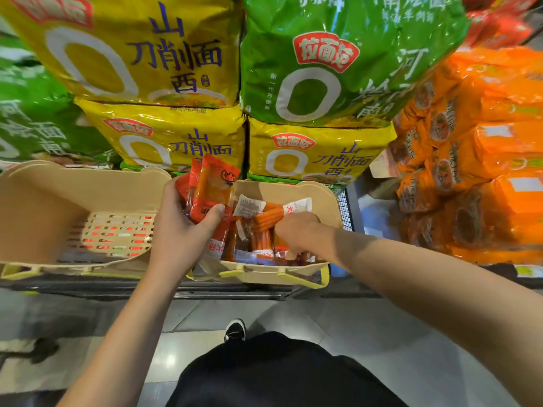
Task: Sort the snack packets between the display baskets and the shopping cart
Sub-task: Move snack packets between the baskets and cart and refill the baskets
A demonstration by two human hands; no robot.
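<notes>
Over right basket [329, 201], left hand [179, 227] gripping red packets [211, 186], right hand [296, 230] fingers buried, grip unclear

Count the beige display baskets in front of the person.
2. The left basket holds no packets, and its slotted floor shows. The right basket holds snack packets, with both hands over it. Others may be out of frame.

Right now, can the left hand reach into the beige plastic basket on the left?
Probably yes: the beige plastic basket on the left is open-topped beside the left hand, with nothing between. But the hand grips red snack packets.
</notes>
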